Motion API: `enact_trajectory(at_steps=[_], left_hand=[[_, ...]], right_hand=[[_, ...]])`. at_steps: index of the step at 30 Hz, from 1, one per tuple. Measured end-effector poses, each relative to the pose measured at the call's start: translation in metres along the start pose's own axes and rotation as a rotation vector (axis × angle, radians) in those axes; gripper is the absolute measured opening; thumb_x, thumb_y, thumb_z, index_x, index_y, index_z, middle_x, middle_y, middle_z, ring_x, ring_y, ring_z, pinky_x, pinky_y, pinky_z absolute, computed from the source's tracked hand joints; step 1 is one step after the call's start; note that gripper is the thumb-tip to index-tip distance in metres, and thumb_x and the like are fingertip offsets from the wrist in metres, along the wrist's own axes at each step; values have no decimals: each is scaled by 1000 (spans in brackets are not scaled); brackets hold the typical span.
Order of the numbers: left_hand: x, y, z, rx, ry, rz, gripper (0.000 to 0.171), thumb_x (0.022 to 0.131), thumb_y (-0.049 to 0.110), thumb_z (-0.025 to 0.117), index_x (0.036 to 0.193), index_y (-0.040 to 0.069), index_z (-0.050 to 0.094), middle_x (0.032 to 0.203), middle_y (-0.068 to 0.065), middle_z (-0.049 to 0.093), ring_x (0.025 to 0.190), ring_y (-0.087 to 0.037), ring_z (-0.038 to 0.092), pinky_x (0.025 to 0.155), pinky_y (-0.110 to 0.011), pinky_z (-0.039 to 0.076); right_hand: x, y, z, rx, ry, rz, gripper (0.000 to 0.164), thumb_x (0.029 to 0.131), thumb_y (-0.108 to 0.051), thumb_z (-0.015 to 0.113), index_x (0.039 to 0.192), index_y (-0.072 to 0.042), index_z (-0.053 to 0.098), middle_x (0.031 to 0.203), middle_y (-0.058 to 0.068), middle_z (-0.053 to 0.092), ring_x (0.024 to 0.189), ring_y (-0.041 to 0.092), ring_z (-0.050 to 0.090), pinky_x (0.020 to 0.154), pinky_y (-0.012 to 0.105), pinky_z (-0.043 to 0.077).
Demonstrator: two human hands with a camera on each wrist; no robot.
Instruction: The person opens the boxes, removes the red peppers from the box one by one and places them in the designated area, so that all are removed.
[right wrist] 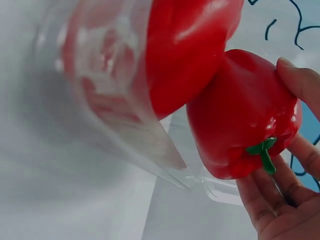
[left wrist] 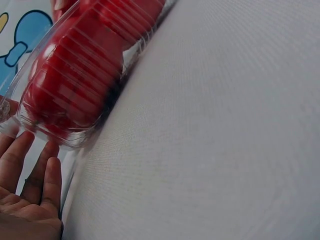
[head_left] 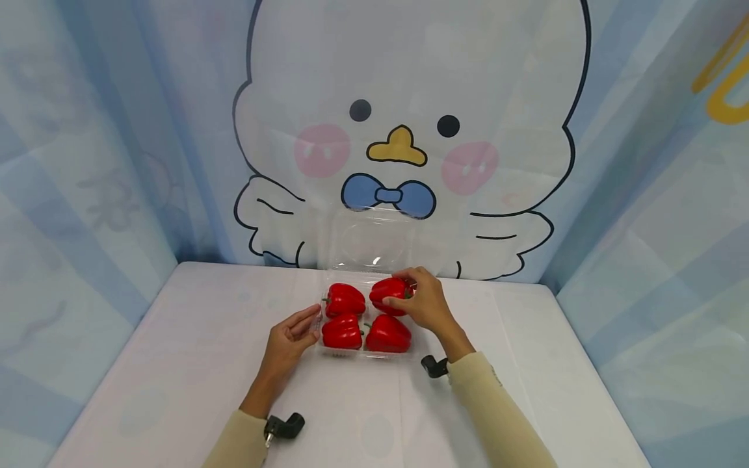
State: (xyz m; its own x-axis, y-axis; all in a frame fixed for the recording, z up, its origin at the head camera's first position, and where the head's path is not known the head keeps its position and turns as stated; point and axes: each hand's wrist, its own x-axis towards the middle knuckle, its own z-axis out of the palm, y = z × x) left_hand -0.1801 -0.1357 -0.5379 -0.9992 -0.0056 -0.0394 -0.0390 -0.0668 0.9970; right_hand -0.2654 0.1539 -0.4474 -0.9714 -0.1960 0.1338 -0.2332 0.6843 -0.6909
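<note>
Though probably light, stiff and hardly fragile, likely slippery with such a glossy skin; best held round the broad flanks of the red bell pepper (right wrist: 240, 120), clear of the slender green stem (right wrist: 262, 148). Gripped between thumb and fingers of the right hand (head_left: 430, 302), stem end toward the palm, at the far right of the clear plastic clamshell box (head_left: 374, 355), near three other red bell peppers (head_left: 389, 333). Touching the box's left side with nearly straight fingers of the left hand (head_left: 285, 341).

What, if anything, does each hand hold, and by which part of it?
Right hand: the far right red pepper, gripped by its sides near the green stem. Left hand: fingers touch the clear container's left side; no firm hold shows.
</note>
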Motion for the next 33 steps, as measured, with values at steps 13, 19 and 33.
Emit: enact_trajectory(at_steps=[13, 19, 33], left_hand=[[0, 0, 0, 2, 0, -4, 54, 101, -1, 66, 152, 13, 58, 157, -5, 59, 150, -23, 53, 106, -10, 49], [0, -1, 0, -1, 1, 6, 54, 100, 0, 68, 152, 12, 58, 157, -7, 60, 150, -24, 53, 106, -11, 49], [-1, -1, 0, -2, -5, -2, 52, 101, 3, 69, 151, 12, 58, 157, -5, 60, 151, -22, 52, 106, -12, 49]], right_hand=[[0, 7, -16, 42, 20, -73, 56, 85, -26, 92, 134, -15, 70, 128, 9, 67, 117, 30, 66, 94, 45, 65], [-1, 15, -25, 75, 34, -106, 56, 85, -25, 92, 135, -16, 70, 132, 9, 67, 119, 30, 66, 95, 47, 65], [-10, 38, -48, 106, 82, -131, 56, 86, -25, 91, 137, -15, 70, 133, 8, 66, 124, 31, 66, 102, 52, 62]])
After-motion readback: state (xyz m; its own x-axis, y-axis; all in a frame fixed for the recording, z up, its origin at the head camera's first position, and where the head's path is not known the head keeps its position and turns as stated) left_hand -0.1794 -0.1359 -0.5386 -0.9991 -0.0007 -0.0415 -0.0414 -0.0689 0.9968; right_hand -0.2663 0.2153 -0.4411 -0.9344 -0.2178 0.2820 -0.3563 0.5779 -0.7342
